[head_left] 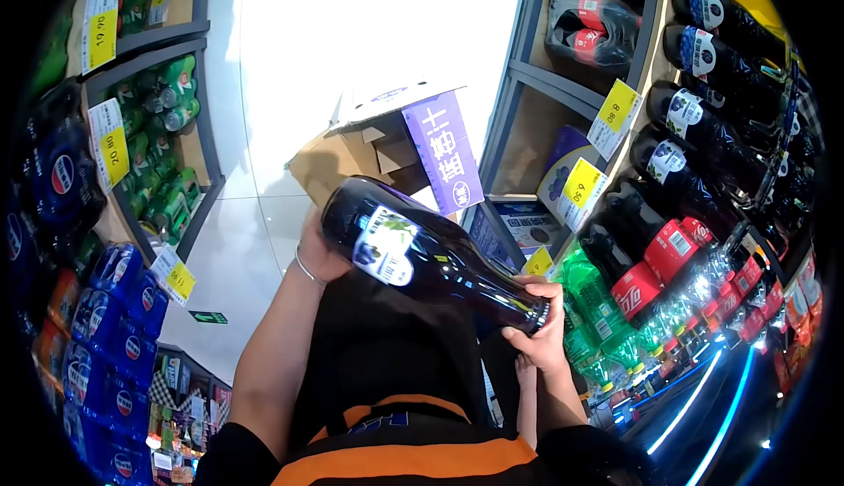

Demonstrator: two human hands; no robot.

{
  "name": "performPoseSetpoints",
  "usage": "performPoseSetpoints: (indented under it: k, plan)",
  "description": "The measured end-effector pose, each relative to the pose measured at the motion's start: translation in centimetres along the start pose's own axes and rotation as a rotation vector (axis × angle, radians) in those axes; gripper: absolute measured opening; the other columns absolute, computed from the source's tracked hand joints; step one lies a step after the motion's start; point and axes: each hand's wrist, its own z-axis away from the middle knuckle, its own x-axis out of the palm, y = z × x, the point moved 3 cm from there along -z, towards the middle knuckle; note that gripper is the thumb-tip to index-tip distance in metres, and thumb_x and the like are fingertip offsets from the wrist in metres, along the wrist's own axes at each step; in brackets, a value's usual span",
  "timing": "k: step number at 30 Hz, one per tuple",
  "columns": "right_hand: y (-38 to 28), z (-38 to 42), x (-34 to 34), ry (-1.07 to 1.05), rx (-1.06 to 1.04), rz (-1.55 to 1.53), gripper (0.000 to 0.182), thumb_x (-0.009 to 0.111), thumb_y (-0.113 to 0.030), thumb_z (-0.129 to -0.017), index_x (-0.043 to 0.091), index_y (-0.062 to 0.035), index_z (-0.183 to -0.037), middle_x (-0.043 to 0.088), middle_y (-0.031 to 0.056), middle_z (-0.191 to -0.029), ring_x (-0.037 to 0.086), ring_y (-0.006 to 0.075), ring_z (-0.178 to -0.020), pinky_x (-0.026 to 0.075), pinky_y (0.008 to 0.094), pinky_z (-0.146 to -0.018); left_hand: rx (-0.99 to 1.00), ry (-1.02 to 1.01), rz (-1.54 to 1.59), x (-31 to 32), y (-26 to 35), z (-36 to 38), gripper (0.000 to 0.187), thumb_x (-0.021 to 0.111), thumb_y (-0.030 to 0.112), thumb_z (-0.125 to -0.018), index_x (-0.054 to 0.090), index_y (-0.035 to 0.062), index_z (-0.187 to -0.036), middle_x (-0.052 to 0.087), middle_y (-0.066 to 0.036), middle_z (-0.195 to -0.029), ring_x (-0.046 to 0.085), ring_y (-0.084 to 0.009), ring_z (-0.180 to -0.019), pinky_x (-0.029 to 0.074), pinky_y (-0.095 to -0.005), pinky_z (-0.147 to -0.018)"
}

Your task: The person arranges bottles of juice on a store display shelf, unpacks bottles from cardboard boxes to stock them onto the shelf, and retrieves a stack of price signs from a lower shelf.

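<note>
A large dark bottle with a white and blue fruit label lies aslant between my two hands. My left hand supports its broad base end, the fingers mostly hidden behind the bottle. Around the capped neck at the lower right, my right hand is closed, with the thumb along the near side. Just beyond the bottle stands an open cardboard box with a purple printed side and raised flaps; only part of its inside shows.
Shelves on the right hold dark bottles, red-labelled cola bottles and green bottles. Price tags jut from the shelf edge. On the left are green can packs and blue packs. Tiled floor runs between.
</note>
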Motion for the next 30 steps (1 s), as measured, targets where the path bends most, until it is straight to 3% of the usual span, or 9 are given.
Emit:
performPoseSetpoints:
  k: [7,11,16,18,20,22,25,28,30]
  plan:
    - [3.1,2.1,-2.9,0.054,0.152,-0.255,0.063,0.081,-0.010,-0.059,0.045,-0.0073,-0.111,0.049,0.0159,-0.118,0.052,0.0239,-0.108,0.043,0.0349,-0.092,0.081,-0.003,-0.285,1.3,-1.2,1.2,0.054,0.042,0.044,-0.092,0.048,0.0049,-0.128,0.055,-0.012,-0.124,0.052,-0.0258,-0.115,0.041,-0.0409,-0.098]
    - [-0.8,3.3,-3.9,-0.054,-0.311,0.404,0.057,0.081,-0.006,-0.057,0.050,-0.0089,-0.104,0.049,0.0178,-0.117,0.053,0.0296,-0.104,0.044,0.0393,-0.088,-0.253,0.048,-0.414,2.6,0.2,0.1,0.072,0.039,0.064,-0.086,0.048,0.0055,-0.126,0.056,-0.010,-0.120,0.057,-0.0203,-0.108,0.046,-0.0364,-0.093]
    - [-2.8,4.9,-2.8,-0.128,-0.418,0.380,0.066,0.079,0.003,-0.055,0.050,-0.0086,-0.113,0.039,0.0184,-0.131,0.056,0.0298,-0.101,0.048,0.0416,-0.085,-0.094,-0.186,-0.768,7.5,-0.8,0.7,0.073,0.069,0.050,-0.070,0.046,0.0060,-0.123,0.055,-0.010,-0.116,0.055,-0.0208,-0.107,0.043,-0.0304,-0.094]
    - [-0.4,5.6,-2.9,0.268,-0.054,-0.077,0.072,0.076,-0.011,-0.068,0.039,-0.0094,-0.129,0.030,0.0171,-0.140,0.055,0.0296,-0.105,0.048,0.0415,-0.086,-0.008,-0.226,-0.864,8.4,-1.6,1.3,0.074,0.073,0.043,-0.064,0.045,0.0063,-0.122,0.053,-0.010,-0.116,0.053,-0.0216,-0.107,0.041,-0.0302,-0.094]
    - [2.4,6.6,-4.3,0.275,0.231,-0.495,0.068,0.061,-0.037,-0.083,0.028,-0.0113,-0.137,0.038,0.0158,-0.136,0.057,0.0268,-0.103,0.055,0.0381,-0.077,0.123,-0.304,-0.939,10.5,-2.7,2.0,0.075,0.077,0.031,-0.056,0.045,0.0067,-0.120,0.048,-0.009,-0.117,0.050,-0.0233,-0.109,0.039,-0.0322,-0.094]
    - [4.3,7.6,-4.7,0.349,0.505,-0.863,0.060,0.058,-0.039,-0.086,0.031,-0.0111,-0.132,0.054,0.0135,-0.115,0.062,0.0235,-0.093,0.059,0.0348,-0.066,0.216,-0.395,-1.115,11.8,-2.9,2.4,0.076,0.078,0.031,-0.056,0.045,0.0065,-0.120,0.046,-0.010,-0.119,0.049,-0.0235,-0.110,0.038,-0.0332,-0.094]
    - [4.4,8.1,-6.0,0.236,0.397,-0.796,0.055,0.062,-0.034,-0.084,0.034,-0.0085,-0.123,0.056,0.0116,-0.105,0.064,0.0228,-0.089,0.059,0.0335,-0.066,0.382,-0.485,-1.310,12.9,-4.0,2.8,0.077,0.077,0.040,-0.061,0.045,0.0052,-0.122,0.049,-0.011,-0.116,0.050,-0.0232,-0.108,0.038,-0.0329,-0.096]
    - [3.0,7.4,-6.4,0.229,0.151,-0.489,0.062,0.073,-0.038,-0.073,0.036,-0.0065,-0.112,0.050,0.0134,-0.104,0.060,0.0198,-0.083,0.054,0.0282,-0.061,0.216,-0.014,-0.802,13.1,-5.2,2.8,0.053,0.049,0.043,-0.088,0.046,0.0029,-0.123,0.056,-0.011,-0.108,0.056,-0.0186,-0.099,0.045,-0.0289,-0.087]
    - [2.4,7.4,-6.7,0.251,0.067,-0.322,0.069,0.077,-0.043,-0.067,0.037,-0.0079,-0.111,0.046,0.0163,-0.109,0.056,0.0214,-0.085,0.051,0.0293,-0.065,0.080,0.067,-0.738,10.8,-5.6,1.7,0.052,0.045,0.042,-0.090,0.047,0.0007,-0.122,0.058,-0.014,-0.108,0.059,-0.0197,-0.095,0.047,-0.0295,-0.086]
